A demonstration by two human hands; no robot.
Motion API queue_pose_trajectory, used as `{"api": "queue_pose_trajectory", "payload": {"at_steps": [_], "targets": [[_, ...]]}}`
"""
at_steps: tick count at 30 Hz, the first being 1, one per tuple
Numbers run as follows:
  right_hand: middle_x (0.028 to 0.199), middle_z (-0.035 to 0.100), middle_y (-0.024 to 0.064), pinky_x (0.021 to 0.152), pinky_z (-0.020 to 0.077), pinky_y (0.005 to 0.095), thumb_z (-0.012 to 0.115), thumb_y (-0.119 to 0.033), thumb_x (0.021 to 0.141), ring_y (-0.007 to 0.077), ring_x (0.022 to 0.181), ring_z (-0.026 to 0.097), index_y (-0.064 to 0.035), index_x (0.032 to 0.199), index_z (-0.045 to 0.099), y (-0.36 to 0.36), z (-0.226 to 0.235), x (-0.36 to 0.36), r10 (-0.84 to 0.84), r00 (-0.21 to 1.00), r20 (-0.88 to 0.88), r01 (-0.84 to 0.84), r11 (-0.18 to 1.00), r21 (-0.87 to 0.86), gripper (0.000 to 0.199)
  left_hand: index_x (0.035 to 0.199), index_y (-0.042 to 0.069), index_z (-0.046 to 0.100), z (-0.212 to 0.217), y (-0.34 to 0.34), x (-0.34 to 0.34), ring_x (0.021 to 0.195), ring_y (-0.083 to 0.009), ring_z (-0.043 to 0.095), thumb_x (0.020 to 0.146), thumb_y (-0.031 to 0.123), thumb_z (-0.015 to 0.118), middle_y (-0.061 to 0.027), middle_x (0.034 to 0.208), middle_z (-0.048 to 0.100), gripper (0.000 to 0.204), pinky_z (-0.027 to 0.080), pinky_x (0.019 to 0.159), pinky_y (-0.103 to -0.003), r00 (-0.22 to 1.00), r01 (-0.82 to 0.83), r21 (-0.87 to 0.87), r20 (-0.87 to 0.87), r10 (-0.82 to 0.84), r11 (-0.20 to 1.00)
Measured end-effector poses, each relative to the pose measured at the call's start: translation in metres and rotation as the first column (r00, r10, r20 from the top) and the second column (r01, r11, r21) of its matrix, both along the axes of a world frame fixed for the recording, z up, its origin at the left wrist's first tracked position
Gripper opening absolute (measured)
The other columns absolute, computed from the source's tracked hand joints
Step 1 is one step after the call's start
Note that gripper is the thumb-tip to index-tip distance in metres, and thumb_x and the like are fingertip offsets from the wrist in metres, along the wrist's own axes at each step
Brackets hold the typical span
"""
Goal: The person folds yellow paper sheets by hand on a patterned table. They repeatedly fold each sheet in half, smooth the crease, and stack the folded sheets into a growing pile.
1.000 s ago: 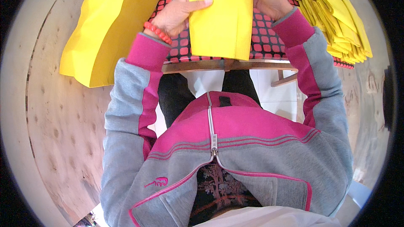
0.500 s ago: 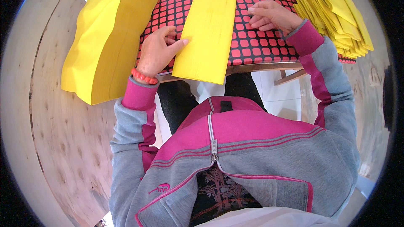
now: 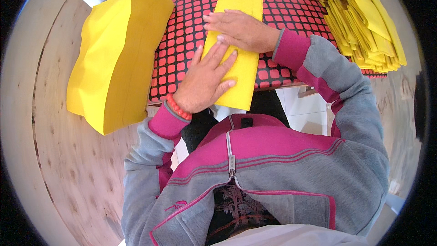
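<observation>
A long, flat folded piece of yellow cloth-like material lies lengthwise before me, its near end jutting past the table edge. My left hand rests flat on its middle, fingers spread, with a red bead bracelet at the wrist. Just beyond, my right hand lies across the piece from the right, fingers stretched out toward the left. The fingertips of the left hand meet the underside of the right. Neither hand grasps anything, and together they cover the piece's middle.
A large yellow stack with wavy sides stands on the left. At the far right lies a pile of folded yellow pieces. Red squares on black cover the table. A wooden board surface spreads at the left.
Both hands have moved inward onto the folded yellow piece and flattened. Before, the left only touched its left edge and the right hovered beside it. The view has shifted slightly.
</observation>
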State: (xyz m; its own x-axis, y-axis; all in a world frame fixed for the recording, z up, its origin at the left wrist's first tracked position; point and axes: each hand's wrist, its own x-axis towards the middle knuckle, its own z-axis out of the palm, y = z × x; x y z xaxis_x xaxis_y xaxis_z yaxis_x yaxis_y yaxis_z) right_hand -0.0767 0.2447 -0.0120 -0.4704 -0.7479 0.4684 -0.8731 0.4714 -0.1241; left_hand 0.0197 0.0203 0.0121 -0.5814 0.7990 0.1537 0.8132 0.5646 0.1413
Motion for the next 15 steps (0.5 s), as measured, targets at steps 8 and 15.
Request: {"api": "queue_pose_trajectory", "payload": {"at_steps": [8, 15], "targets": [[0.154, 0.045, 0.0145, 0.117, 0.0309, 0.0499, 0.043, -0.037, 0.105, 0.0287, 0.145, 0.039, -0.0096, 0.143, 0.054, 0.016, -0.007, -0.022, -0.006, 0.999, 0.032, 0.005, 0.999, 0.047, 0.048, 0.155, 0.007, 0.035, 0.004, -0.011, 0.008, 0.151, -0.0384, 0.024, 0.098, 0.044, 0.051, -0.0223, 0.163, 0.025, 0.070, 0.012, 0.121, -0.057, 0.997, 0.030, -0.044, 0.076, -0.026, 0.999], [0.151, 0.048, 0.0131, 0.115, 0.0331, 0.0491, 0.042, -0.036, 0.105, 0.0294, 0.142, 0.042, -0.0091, 0.141, 0.055, 0.034, -0.012, -0.071, -0.086, 0.996, -0.013, 0.087, 0.996, 0.032, 0.047, 0.153, 0.010, 0.039, 0.011, -0.016, 0.009, 0.149, -0.0359, 0.031, 0.079, 0.055, 0.072, -0.0203, 0.161, 0.031, 0.093, 0.018, 0.120, -0.057, 0.982, 0.120, 0.047, 0.144, -0.125, 0.992]]}}
